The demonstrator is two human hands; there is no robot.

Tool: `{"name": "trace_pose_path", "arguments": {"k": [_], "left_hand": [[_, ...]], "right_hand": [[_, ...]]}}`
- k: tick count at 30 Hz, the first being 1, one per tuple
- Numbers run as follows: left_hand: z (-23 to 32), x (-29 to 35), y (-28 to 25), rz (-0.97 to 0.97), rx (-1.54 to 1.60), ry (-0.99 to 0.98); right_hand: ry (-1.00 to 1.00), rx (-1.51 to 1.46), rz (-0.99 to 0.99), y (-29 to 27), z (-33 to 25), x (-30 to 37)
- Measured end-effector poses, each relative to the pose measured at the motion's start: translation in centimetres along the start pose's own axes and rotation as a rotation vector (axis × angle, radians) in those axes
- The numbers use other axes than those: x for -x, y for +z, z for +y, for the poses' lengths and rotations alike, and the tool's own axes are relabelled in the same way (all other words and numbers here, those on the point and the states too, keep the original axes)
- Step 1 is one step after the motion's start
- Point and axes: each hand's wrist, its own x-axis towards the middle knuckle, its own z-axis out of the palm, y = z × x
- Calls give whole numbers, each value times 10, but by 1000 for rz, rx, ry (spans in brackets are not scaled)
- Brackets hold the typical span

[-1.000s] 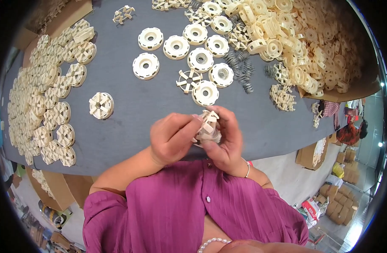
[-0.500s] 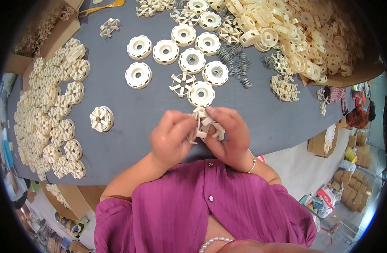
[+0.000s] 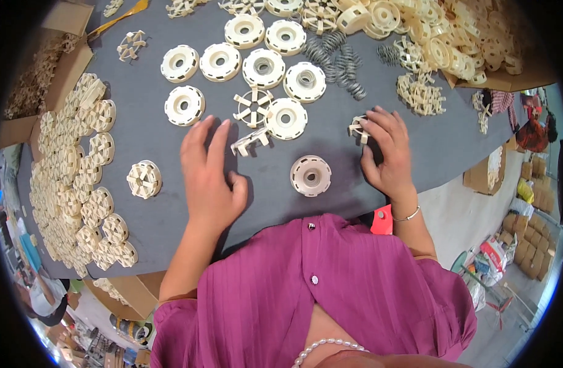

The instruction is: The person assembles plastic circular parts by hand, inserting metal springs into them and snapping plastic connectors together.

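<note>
At the fingertips of the right hand (image 3: 392,156), leftward and away from the wrist: a cream spoked piece (image 3: 357,129), tilted and partly covered by the fingers (hard to say whether pinched or merely touched). Below and left of it, between both hands and touching neither: a slotted hub (image 3: 311,176), lying flat, round and so without a long axis, slightly nearer the right one. Palm down, fingers spread, grasping nothing visible: the left hand (image 3: 211,178). Just beside those fingers, a second spoked piece (image 3: 252,142), thin-ribbed, slanting up to the right, close to a smooth white hub (image 3: 285,119). Farther out, coiled grey metal springs (image 3: 346,64), then a heap of yellowish, plastic-looking rings (image 3: 441,37). Beneath most of it, dull dark cloth (image 3: 165,214).
</note>
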Motion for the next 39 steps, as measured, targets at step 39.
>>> {"name": "trace_pose_path", "arguments": {"k": [39], "left_hand": [[43,15,32,-378,771,-149]], "right_hand": [[40,-405,-192,6,-71,14]]}}
